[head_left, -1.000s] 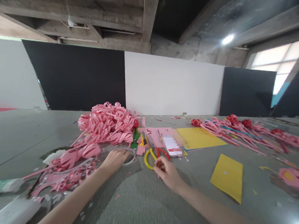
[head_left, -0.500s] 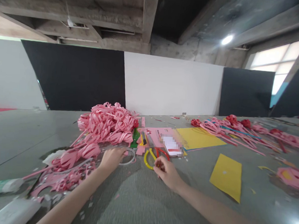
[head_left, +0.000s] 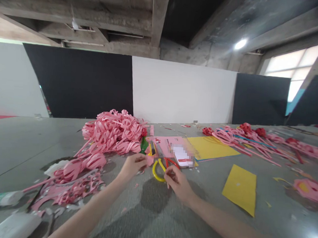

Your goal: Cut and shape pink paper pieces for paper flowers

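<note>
My left hand [head_left: 132, 166] is closed in a pinch on a small pink paper piece [head_left: 149, 160] just left of the scissors. Fingers curled, my right hand [head_left: 177, 182] rests at the handles of a pair of yellow and red scissors [head_left: 158, 168] lying on the grey table [head_left: 148, 208]; whether it grips them I cannot tell. A heap of pink paper flowers [head_left: 112, 130] lies behind my left hand.
A pink sheet with tools [head_left: 168, 145] and a card sits behind the scissors. Two yellow sheets [head_left: 240, 188] lie to the right. More pink and red paper flowers [head_left: 254, 139] stretch at far right. Pink offcuts [head_left: 68, 189] and glue tubes [head_left: 0, 199] lie at left.
My left hand has moved right from the clear loop near the pink flowers to the pink piece beside the scissors. My right hand stayed near the scissor handles.
</note>
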{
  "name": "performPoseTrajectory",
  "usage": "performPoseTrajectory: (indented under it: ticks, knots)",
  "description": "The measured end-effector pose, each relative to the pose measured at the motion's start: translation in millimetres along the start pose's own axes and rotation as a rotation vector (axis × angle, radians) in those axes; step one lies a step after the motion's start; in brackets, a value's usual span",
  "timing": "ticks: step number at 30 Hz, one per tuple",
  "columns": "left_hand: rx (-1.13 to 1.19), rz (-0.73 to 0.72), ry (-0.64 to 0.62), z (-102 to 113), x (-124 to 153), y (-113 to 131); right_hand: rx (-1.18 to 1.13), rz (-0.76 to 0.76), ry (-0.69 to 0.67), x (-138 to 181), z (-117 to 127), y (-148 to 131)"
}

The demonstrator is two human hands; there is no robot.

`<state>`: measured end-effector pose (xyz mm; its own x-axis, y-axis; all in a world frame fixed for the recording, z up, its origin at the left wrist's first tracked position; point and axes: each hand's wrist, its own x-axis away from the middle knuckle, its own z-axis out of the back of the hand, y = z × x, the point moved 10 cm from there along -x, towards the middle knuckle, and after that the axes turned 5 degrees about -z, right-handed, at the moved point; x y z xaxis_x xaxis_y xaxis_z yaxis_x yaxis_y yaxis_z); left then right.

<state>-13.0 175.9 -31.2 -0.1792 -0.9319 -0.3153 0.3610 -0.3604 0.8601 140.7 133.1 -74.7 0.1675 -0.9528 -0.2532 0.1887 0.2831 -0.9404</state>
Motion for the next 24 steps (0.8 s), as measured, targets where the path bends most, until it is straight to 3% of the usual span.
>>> performPoseTrajectory:
  ticks: [3, 7, 16, 20, 24]
  knots:
    - [0.151, -0.001, -0.063, -37.3, 17.3, 11.0, -0.038, 0.021, -0.002, 0.0, 0.8, -3.2]
    - [0.313, -0.011, -0.065, -59.9, 33.5, 12.6, 0.014, 0.054, 0.002, 0.6, 1.7, -10.3]
    - [0.418, 0.026, -0.013, -55.4, 38.9, -8.7, 0.124, 0.117, 0.035, 1.1, 4.4, -19.4]
    - [0.501, 0.022, -0.057, -60.2, 41.0, -6.3, 0.101, 0.100, 0.009, 0.2, 2.7, -16.8]
    - [0.446, -0.012, -0.023, -54.7, 41.0, -0.9, 0.133, 0.133, 0.014, 2.4, 2.0, -22.1]
